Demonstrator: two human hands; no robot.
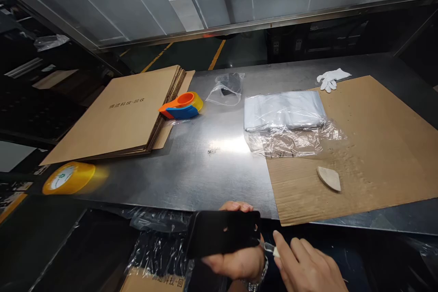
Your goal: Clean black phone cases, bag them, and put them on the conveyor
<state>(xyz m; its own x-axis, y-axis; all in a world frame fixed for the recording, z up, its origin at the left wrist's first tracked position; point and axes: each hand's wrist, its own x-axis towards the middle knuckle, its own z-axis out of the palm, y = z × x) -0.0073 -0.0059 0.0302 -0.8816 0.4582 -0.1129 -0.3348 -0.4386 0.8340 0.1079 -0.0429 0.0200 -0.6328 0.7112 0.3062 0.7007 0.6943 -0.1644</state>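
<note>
Head view is showing a person working with bare hands at the near edge of a metal surface (191, 169). The left hand (236, 260) is gripping a flat black panel (208, 237) just in front of that edge, its fingers (236, 206) curling over the far side while the thumb is lying along the near side. From where I am standing, the right hand (304, 264) is pinching a small pale-handled tool (268, 247), its fingers closing on the handle, and the tip is pointing at the panel's right end; I cannot tell whether it is touching. Farther back, packaged clear bags (284, 109) are lying partly on a cardboard sheet (386, 146), with a pale wedge-shaped piece (329, 179) resting nearer and a white glove (331, 78) lying at the far side. Leftward, an orange-and-blue tape dispenser (183, 112) is sitting beside stacked cardboard (130, 109), and a yellow tape roll (82, 178) is sitting near the edge.
</note>
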